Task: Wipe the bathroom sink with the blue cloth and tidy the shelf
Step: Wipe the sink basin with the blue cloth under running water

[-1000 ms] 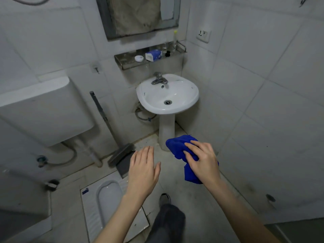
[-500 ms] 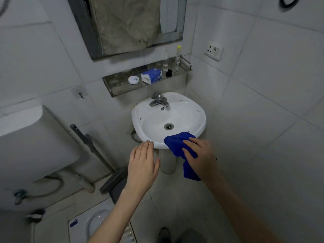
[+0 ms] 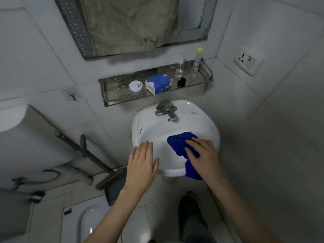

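A white pedestal sink (image 3: 196,120) with a metal tap (image 3: 166,109) stands below a steel wall shelf (image 3: 119,95). My right hand (image 3: 203,155) holds the blue cloth (image 3: 178,142) over the basin's right front; one end of the cloth hangs over the front rim. My left hand (image 3: 142,165) is flat with fingers apart, over the sink's left front rim, holding nothing. On the shelf sit a round white tin (image 3: 135,86), a blue tissue pack (image 3: 158,84), a small black item (image 3: 181,82), a clear spray bottle (image 3: 179,67) and a yellow-capped bottle (image 3: 197,62).
A mirror covered with brown cloth (image 3: 131,23) hangs above the shelf. A wall socket (image 3: 246,60) is at the right. A cistern (image 3: 26,137), a long-handled dustpan (image 3: 108,179) and a squat toilet (image 3: 87,223) lie to the left and below.
I have stepped closer to the sink. Both hands rose from floor level to the basin, and the blue cloth now lies over the bowl and front rim.
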